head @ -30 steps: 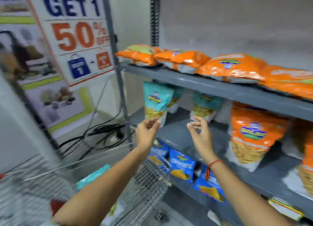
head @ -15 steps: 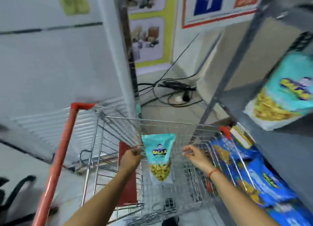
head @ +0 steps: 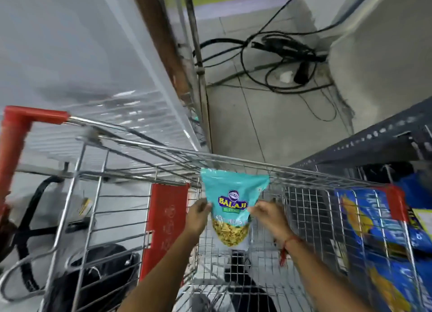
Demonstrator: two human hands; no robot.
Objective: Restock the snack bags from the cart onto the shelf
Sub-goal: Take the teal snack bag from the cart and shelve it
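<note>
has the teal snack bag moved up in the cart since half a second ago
Yes. The teal snack bag, gripped by the left hand and right hand, has risen; its top now reaches the cart's far rim.

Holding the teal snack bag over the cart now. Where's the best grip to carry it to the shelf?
Keep to the side edges at mid-height. The teal snack bag hangs upright and flat, so the left hand and right hand pinching from opposite sides just above the filled lower part should keep it steady.

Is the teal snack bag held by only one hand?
No, the left hand and right hand each grip a side of the teal snack bag above the cart.
</note>
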